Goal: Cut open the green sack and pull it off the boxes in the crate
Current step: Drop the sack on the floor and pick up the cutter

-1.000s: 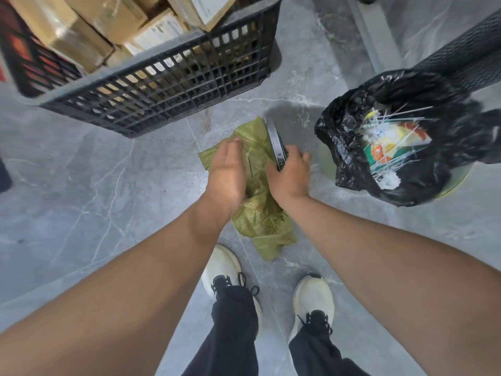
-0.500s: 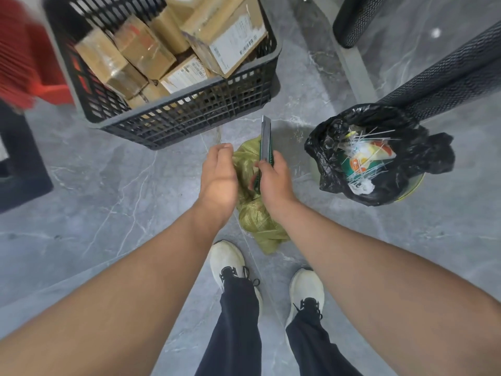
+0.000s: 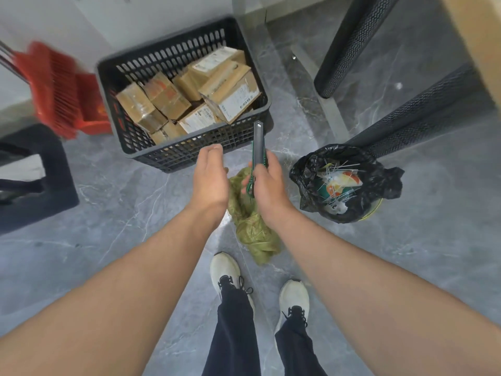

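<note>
The crumpled green sack (image 3: 250, 223) hangs between my hands, off the crate and above the floor near my shoes. My right hand (image 3: 269, 187) grips a green-and-grey utility knife (image 3: 258, 143) that points up and away from me, with its fingers also curled into the top of the sack. My left hand (image 3: 211, 177) is held flat with fingers straight, its palm against the sack's left side. The black plastic crate (image 3: 189, 162) stands just beyond my hands, with several taped cardboard boxes (image 3: 229, 90) uncovered inside it.
A bin lined with a black bag (image 3: 360, 210), holding white ties and wrappers, stands at right. Black mesh chair legs (image 3: 352, 47) rise behind it. A red broom and dustpan (image 3: 61, 88) lean at left above a black stool (image 3: 40, 185). Grey marble floor all around.
My hands have lifted the sack and bunched it tighter. The knife has swung upright. My view has pulled back, so the whole crate and its boxes show now.
</note>
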A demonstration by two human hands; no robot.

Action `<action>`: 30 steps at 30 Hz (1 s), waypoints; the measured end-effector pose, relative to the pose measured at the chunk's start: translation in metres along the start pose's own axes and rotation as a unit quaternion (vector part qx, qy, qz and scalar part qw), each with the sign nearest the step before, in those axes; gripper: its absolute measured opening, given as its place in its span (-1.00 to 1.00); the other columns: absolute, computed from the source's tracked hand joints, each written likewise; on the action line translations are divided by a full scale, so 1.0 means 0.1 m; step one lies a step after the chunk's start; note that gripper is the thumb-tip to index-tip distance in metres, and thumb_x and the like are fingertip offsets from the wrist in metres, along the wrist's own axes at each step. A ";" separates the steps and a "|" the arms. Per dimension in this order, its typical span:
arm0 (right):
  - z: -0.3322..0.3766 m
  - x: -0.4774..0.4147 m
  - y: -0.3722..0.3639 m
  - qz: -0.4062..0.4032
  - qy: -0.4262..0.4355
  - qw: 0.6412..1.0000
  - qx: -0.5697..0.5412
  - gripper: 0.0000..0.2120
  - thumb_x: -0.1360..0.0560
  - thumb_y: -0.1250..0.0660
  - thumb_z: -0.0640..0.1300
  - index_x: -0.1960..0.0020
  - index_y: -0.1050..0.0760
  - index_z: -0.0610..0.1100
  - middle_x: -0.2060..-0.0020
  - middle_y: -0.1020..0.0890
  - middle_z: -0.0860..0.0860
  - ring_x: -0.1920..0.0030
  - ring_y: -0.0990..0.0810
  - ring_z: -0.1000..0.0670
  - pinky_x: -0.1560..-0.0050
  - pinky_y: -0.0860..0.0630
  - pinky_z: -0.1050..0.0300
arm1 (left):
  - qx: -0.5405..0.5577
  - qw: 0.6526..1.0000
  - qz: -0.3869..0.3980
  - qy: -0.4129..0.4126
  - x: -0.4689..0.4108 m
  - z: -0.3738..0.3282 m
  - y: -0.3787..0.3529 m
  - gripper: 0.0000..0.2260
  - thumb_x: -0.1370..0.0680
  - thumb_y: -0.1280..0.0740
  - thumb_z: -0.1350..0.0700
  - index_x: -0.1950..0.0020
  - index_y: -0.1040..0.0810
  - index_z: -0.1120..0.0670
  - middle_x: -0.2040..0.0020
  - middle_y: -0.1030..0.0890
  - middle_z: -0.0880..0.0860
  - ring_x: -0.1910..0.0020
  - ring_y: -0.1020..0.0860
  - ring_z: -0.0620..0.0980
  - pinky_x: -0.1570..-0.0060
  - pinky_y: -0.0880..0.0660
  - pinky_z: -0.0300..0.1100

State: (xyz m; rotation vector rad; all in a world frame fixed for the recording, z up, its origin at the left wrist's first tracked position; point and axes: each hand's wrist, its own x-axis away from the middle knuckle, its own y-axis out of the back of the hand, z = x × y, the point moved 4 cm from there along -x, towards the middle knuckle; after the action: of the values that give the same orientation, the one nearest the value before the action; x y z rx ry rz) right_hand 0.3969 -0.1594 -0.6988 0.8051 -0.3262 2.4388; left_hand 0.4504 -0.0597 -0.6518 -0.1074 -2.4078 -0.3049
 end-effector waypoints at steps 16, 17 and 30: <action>2.03 0.68 -0.16 -0.104 0.184 0.974 0.082 -0.55 -0.55 -0.35 -0.18 -0.38 -0.44 0.13 0.03 -0.62 0.16 0.11 -0.67 -0.01 0.06 -0.69 -0.08 | -0.003 0.990 0.024 -0.142 0.71 -1.89 0.21 -0.45 -0.57 -0.08 -0.19 -0.57 -0.38 -0.16 -0.51 -0.47 -0.09 -0.50 -0.42 -0.07 -0.55 -0.29 0.07; 2.16 0.74 -0.17 -0.106 0.194 0.971 0.091 -0.54 -0.54 -0.35 -0.15 -0.39 -0.43 0.15 -0.02 -0.61 0.18 0.05 -0.67 0.00 0.00 -0.68 -0.08 | -0.001 0.989 0.026 -0.146 0.75 -1.99 0.23 -0.44 -0.56 -0.09 -0.20 -0.56 -0.39 -0.17 -0.50 -0.48 -0.10 -0.49 -0.44 -0.06 -0.55 -0.30 0.07; 3.83 1.07 0.46 -0.169 0.256 0.942 0.135 -0.62 -0.44 -0.44 -0.20 -0.19 -0.45 0.04 0.07 -0.53 0.16 0.11 -0.66 -0.04 0.06 -0.65 -0.05 | 0.039 0.981 0.067 -0.178 1.35 -3.13 -0.24 -0.60 -0.76 -0.07 0.02 -0.61 -0.34 -0.04 -0.59 -0.37 0.03 -0.57 -0.34 0.01 -0.59 -0.25 0.09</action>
State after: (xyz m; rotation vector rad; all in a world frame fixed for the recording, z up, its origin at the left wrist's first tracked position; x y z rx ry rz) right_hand 0.4814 -0.2983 -0.3333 0.2699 0.3244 2.2785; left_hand 0.5448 -0.1611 -0.3394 -0.3116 -2.7465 -0.1373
